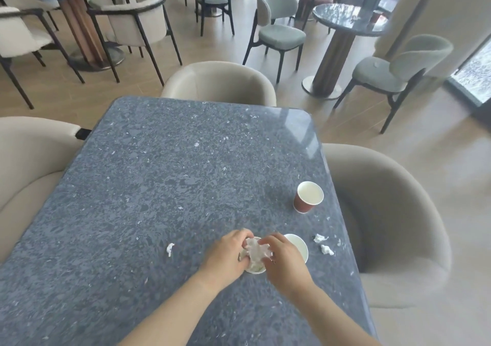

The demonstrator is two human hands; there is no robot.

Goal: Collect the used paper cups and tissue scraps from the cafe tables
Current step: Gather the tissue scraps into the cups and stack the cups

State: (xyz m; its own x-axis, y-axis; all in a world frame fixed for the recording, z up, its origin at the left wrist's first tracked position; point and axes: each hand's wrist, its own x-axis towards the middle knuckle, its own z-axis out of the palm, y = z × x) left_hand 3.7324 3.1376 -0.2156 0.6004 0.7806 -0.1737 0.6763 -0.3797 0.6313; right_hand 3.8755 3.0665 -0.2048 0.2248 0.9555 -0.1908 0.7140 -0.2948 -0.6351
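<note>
On the grey speckled table point(164, 186), my left hand point(225, 255) grips the side of a paper cup point(255, 269). My right hand point(283, 259) pinches a crumpled white tissue point(255, 250) over that cup's mouth. A second paper cup point(301, 246) stands just behind my right hand, partly hidden by it. A third cup point(307, 197), red-brown outside and white inside, stands upright near the table's right edge. Tissue scraps lie loose: one point(170, 249) left of my hands, two point(320, 238) point(326, 250) to the right.
Beige armchairs stand at the far end point(220, 82), the left point(29, 154) and the right point(393, 212) of the table. A round table point(348, 21) with a red cup point(376, 16) stands at the back right, among grey-green chairs point(279, 34).
</note>
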